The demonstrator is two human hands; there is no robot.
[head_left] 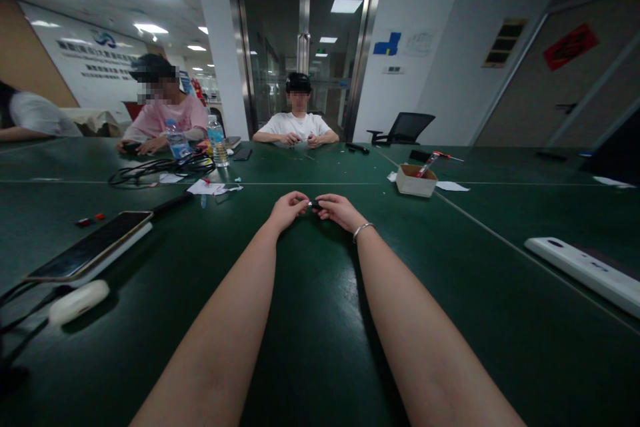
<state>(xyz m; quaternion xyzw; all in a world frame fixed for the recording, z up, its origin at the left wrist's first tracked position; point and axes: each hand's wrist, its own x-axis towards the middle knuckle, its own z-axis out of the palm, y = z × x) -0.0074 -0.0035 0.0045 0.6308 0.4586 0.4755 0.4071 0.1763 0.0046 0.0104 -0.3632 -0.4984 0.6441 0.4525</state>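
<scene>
In front of me, just over the green table, a small black piece with a silver end sits between my two hands. My left hand pinches it at the silver end, thumb and fingertips together. The black end is gripped by the fingers of my right hand, which has a silver bangle at its wrist. The fingertips nearly meet around the piece and cover most of it, so its exact kind cannot be made out.
At left lie a phone, a white rounded device, cables and water bottles. An open box with tools stands right of centre; a white device lies far right. Two people sit across the table.
</scene>
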